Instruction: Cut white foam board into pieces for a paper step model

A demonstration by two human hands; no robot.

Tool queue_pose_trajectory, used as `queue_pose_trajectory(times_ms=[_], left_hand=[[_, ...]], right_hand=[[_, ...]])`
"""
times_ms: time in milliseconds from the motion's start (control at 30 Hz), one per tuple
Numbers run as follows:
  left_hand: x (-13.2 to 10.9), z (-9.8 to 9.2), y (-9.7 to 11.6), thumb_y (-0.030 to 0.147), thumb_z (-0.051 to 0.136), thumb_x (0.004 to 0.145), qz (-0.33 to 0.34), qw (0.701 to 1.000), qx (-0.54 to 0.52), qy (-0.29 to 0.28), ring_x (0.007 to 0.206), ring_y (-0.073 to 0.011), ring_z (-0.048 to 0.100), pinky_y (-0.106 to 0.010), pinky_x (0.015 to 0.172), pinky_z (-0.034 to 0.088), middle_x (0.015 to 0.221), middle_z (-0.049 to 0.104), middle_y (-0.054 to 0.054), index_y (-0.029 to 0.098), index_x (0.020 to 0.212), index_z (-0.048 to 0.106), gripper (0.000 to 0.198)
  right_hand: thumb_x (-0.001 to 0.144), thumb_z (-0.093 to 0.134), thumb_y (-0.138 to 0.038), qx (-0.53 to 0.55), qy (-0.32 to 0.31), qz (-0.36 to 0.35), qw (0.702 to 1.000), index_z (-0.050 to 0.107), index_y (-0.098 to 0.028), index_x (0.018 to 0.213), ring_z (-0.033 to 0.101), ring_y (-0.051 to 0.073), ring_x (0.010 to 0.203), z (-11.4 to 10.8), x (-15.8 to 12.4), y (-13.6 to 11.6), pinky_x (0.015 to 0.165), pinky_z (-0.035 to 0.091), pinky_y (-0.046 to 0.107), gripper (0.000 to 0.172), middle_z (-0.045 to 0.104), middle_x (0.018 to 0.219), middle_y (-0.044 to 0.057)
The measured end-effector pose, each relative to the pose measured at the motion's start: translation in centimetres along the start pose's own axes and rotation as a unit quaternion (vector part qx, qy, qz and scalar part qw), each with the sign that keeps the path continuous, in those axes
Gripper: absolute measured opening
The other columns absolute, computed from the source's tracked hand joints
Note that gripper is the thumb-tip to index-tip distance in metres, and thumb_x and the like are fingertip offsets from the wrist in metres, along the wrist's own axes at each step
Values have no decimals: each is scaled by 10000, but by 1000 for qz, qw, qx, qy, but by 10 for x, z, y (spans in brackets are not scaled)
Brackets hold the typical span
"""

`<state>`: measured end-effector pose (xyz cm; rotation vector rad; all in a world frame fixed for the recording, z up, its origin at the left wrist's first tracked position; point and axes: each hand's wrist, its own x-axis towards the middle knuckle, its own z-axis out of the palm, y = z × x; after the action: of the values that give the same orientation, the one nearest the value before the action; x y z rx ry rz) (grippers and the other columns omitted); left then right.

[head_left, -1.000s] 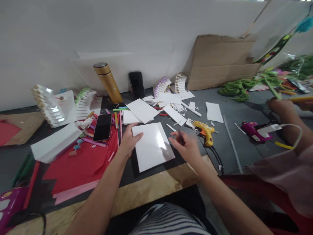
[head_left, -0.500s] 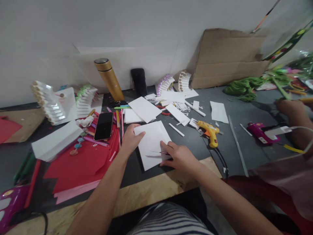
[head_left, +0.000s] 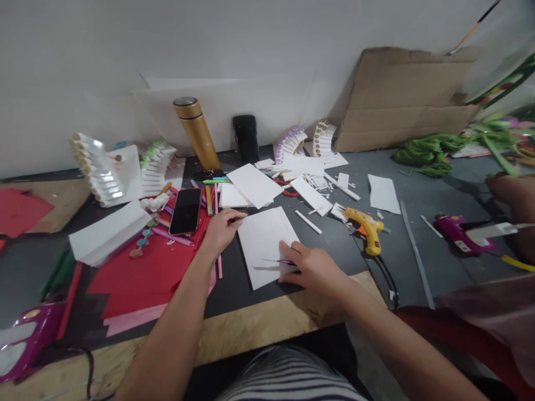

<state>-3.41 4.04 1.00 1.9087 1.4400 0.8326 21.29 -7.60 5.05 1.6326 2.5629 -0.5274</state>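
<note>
A white sheet of card or board (head_left: 265,236) lies on the dark tabletop in front of me. My left hand (head_left: 222,233) is at its upper left corner, thumb and fingers closed together; whatever may be between them is hidden. On the sheet's right side rests my right hand (head_left: 315,268), fingertips touching the white surface. It grips a thin pointed tool (head_left: 273,261) with a dark purplish handle, whose slim metal tip points left over the sheet. Most of the handle is covered by my fingers, so its exact kind cannot be made out.
Left are red sheets (head_left: 142,267), a phone (head_left: 185,211) and a folded white piece (head_left: 108,231). Behind stand a gold bottle (head_left: 198,136) and white stepped models (head_left: 102,172). White scraps (head_left: 311,195), a yellow glue gun (head_left: 365,228) and another person's arm (head_left: 518,195) are to the right.
My left thumb has drawn back from the sheet to its corner, and the fingers have closed up. My right hand keeps its grip on the pointed tool. The view has turned slightly left.
</note>
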Motion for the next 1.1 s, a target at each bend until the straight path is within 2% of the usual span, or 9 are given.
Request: queue_pose_trajectory(times_ms=[200,400,600,867,967,1100], left_hand=[[9,-6,1,146,630,763,-31,999,-19,-27,941,-210,683,-347,880,515,963,757,-63,182,890,773,194],[8,-5,0,159,639,767,-34,999,-19,-22,899,-205,685,-348,861,524,954,756,-67,177,903,779,196],[7,-4,-3,159,603,798,-6,1000,-6,-25,908,-194,672,-347,869,522,972,746,-56,189,916,771,208],[1,3,2,131,524,872,80,989,119,-18,960,-219,612,-388,924,481,944,687,-79,201,998,768,283],[1,5,2,121,499,880,89,985,144,-18,965,-232,602,-399,924,477,934,672,-92,187,1025,765,310],[0,5,-1,118,487,879,79,989,122,-21,971,-217,613,-377,934,487,974,675,-87,184,1020,759,313]], right_hand=[[853,688,-499,0,22,-16,1000,437,-123,1449,693,294,956,8,2,4,738,500,354,748,663,1208,164],[840,699,-506,2,42,-17,999,449,-154,1432,699,276,922,14,2,8,703,485,325,733,676,1178,150],[831,707,-517,10,47,-16,999,454,-152,1434,698,284,942,14,2,8,715,494,336,749,679,1178,142],[841,696,-511,8,35,-3,999,467,-174,1434,694,271,955,11,2,6,725,495,324,719,669,1187,139],[847,688,-515,5,42,-9,999,457,-177,1439,690,269,966,14,2,9,734,495,323,719,663,1193,132],[847,687,-517,9,56,-14,998,452,-198,1433,688,259,951,17,2,11,719,490,316,708,664,1181,119]])
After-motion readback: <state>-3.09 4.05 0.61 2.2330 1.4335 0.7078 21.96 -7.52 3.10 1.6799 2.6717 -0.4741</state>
